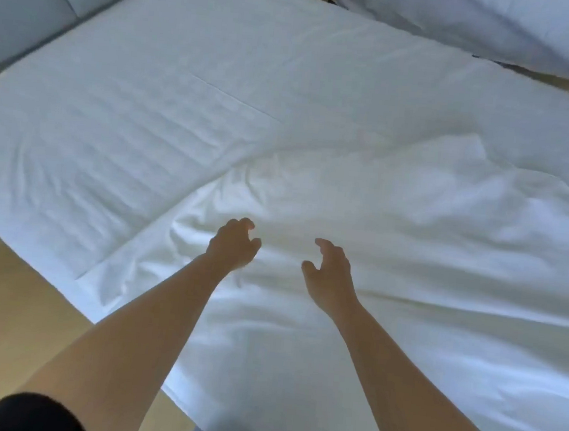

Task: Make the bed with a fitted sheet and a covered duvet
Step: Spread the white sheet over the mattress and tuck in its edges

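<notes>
Though empty, left hand (234, 245) and right hand (331, 274) over duvet (411, 247)

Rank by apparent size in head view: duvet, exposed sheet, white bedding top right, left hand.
1-2. duvet and exposed sheet: similar area, can't separate.
3. white bedding, cropped by the frame.
4. left hand, smallest despite being nearest.

Duvet (428, 245) partly beyond the right edge.
</notes>
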Tool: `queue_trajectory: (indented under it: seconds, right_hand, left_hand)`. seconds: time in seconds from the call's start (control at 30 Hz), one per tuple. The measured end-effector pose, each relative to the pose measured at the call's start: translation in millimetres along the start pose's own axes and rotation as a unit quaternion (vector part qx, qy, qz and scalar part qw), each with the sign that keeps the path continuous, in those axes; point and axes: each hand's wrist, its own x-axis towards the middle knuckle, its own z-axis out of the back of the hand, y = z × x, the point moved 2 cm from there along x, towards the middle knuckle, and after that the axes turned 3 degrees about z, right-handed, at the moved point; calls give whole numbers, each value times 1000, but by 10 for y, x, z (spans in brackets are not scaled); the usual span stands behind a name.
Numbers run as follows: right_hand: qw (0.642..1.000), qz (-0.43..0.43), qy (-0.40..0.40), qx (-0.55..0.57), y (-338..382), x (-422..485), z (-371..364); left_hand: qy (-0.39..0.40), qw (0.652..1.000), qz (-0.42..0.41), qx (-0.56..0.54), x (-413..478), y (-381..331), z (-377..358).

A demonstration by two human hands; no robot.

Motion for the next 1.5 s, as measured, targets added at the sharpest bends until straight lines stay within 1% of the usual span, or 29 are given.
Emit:
queue_trajectory:
  seconds: [0.1,0.27,0.37,0.47,0.53,0.57,0.6,0.67,0.73,0.8,0.87,0.93,0.97,1.0,1.03,1.07,1.1,1.13,1.17,1.2,1.23,1.27,1.3,1.33,1.37,1.4,1.43,1.47,1.5]
  right_hand:
    - [1000,2,11,-1,453,635,-357]
    - [1000,-3,-12,-15,811,1560,-710]
    - [999,-15,-27,-24,817,1811,-774]
    - [999,-28,-30,-35,800,1966,-765]
    - [998,-39,-46,-36,797,2076,-726]
    - [996,-50,-63,-30,801,2135,-696]
    - [994,-63,-84,-21,807,2197,-665]
    - [989,-98,-112,2,811,2320,-624]
    - [983,-156,-101,-6,808,2445,-613]
    - [967,-228,-71,-84,778,2497,-589]
    - [955,-257,-71,-132,695,2503,-519]
    - [956,-250,-123,-89,588,2449,-402]
    - [956,-241,-158,-58,512,2396,-347]
    - [955,-228,-186,-33,467,2324,-305]
    - [955,-211,-205,-16,433,2251,-286]
    - [957,-195,-217,5,385,2176,-278]
    - [957,-180,-224,33,350,2096,-275]
    - [957,-170,-229,50,314,2011,-277]
    - [959,-161,-225,68,290,1915,-271]
    - [960,-154,-221,81,254,1815,-263]
    - [961,-154,-212,92,223,1716,-247]
    - [964,-150,-201,92,192,1626,-229]
    - [968,-151,-184,81,175,1538,-211]
    - [972,-155,-167,55,164,1465,-186]
    - [975,-160,-156,11,157,1407,-150]
    - [972,-162,-164,-36,161,1367,-98]
    - [966,-155,-196,-63,168,1346,-27]
    - [960,-137,-239,-56,202,1335,53]
    - [955,-114,-271,-29,239,1347,132]
  left_hand:
    - [-19,1000,21,-10,769,330,307]
    - [-34,999,1,-11,1810,485,426]
    - [-16,1000,11,-13,2174,415,340]
    - [4,998,63,-7,2388,336,287]
    - [22,997,66,-33,2410,274,273]
    - [19,998,31,-44,2369,244,267]
    - [6,999,-29,-43,2299,208,275]
    - [-37,982,-184,-12,2070,141,311]
    - [-89,934,-344,28,1798,108,363]
    - [-113,883,-454,44,1550,102,367]
    - [-116,848,-514,59,1397,99,357]
    - [-107,834,-537,63,1331,120,342]
    - [-95,835,-538,63,1324,129,338]
    - [-68,845,-528,60,1312,123,356]
    - [-24,867,-496,45,1327,111,343]
    - [20,896,-444,18,1368,87,325]
    - [82,925,-370,-28,1409,49,290]
    - [152,940,-289,-98,1435,-16,261]
    - [223,936,-191,-193,1461,-98,231]
    - [263,916,-114,-282,1476,-191,191]
    - [266,903,-65,-330,1494,-282,136]
    - [252,911,-51,-323,1493,-385,113]
    - [229,931,-61,-276,1478,-483,93]
    - [204,951,-91,-215,1435,-567,83]
    - [182,961,-129,-163,1383,-637,74]
    - [158,965,-174,-117,1308,-686,68]
    - [121,965,-225,-59,1206,-718,72]
    - [48,954,-296,15,1067,-740,94]
    - [-53,921,-378,79,913,-752,99]
